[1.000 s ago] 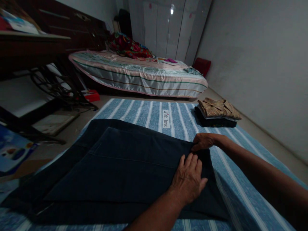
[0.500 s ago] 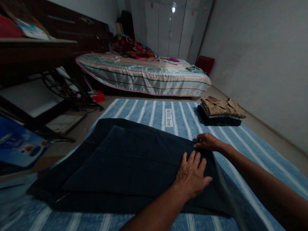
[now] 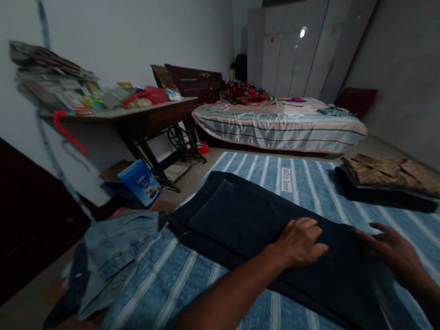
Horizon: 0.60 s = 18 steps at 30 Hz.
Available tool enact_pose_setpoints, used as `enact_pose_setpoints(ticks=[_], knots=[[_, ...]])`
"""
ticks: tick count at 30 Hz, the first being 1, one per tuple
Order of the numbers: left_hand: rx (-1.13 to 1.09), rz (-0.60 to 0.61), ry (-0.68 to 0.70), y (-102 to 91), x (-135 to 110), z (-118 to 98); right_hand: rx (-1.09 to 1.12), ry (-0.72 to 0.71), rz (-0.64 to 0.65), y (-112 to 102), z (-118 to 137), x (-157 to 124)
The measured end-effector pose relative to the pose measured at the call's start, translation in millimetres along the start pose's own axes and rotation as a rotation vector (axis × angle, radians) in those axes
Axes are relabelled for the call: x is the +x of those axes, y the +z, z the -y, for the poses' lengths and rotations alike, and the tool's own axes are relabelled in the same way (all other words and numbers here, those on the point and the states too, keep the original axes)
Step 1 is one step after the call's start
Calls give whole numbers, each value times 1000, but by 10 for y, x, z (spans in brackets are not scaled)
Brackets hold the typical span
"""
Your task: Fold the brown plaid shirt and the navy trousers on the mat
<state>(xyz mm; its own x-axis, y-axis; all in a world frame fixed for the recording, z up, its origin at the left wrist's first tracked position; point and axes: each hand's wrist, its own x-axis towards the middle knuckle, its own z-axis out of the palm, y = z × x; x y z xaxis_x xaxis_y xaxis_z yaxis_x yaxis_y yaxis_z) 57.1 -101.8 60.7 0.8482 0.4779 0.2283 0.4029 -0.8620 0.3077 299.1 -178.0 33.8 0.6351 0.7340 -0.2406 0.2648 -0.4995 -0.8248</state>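
Note:
A pair of dark trousers (image 3: 247, 215) lies folded lengthwise across a blue-and-white striped bed cover (image 3: 192, 279). My left hand (image 3: 299, 243) rests on top of the cloth, its fingers slightly bent and the thumb spread away from them. At the right part of the trousers is my right hand (image 3: 395, 252), fingers stretched out and apart, with one fingertip at the cloth's far edge. The fabric below the right hand is blurred.
Folded clothes (image 3: 388, 178) are stacked at the right. Light blue jeans (image 3: 117, 243) hang over the left edge. A cluttered sewing-machine table (image 3: 120, 114) stands at the back left, a second bed (image 3: 275, 128) behind, and a blue package (image 3: 140, 183) between.
The view has swung left, bringing the jeans and cluttered table into sight. My left hand's fingers have drawn in from lying spread flat. My right hand's fingers have parted from their pinch.

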Motion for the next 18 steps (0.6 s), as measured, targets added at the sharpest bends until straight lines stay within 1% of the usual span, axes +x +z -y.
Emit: enact_pose_setpoints(ticks=[2, 4, 6, 7, 8, 10, 12, 13, 16, 18], knots=[[5, -73, -107, -242, -175, 260, 133, 109, 29, -1, -41, -165], [82, -111, -299, -533, -447, 558, 197, 183, 72, 10, -104, -298], [203, -94, -553, -852, -769, 854, 221, 203, 112, 22, -153, -383], [257, -68, -710, -1008, -929, 995, 234, 208, 132, 27, -163, -406], [278, -58, -803, -1154, -1078, 1130, 244, 211, 148, 32, -161, -418], [290, -36, -942, -1393, -1323, 1379, 253, 222, 156, 42, -132, -418], [247, 24, -1043, -1540, -1490, 1595, 247, 239, 158, 52, -91, -405], [208, 62, -1066, -1581, -1546, 1689, 246, 244, 158, 56, -76, -400], [104, 140, -1092, -1610, -1634, 1914, 244, 235, 194, 57, -75, -395], [81, 152, -1109, -1598, -1644, 2014, 234, 214, 232, 47, -102, -399]])
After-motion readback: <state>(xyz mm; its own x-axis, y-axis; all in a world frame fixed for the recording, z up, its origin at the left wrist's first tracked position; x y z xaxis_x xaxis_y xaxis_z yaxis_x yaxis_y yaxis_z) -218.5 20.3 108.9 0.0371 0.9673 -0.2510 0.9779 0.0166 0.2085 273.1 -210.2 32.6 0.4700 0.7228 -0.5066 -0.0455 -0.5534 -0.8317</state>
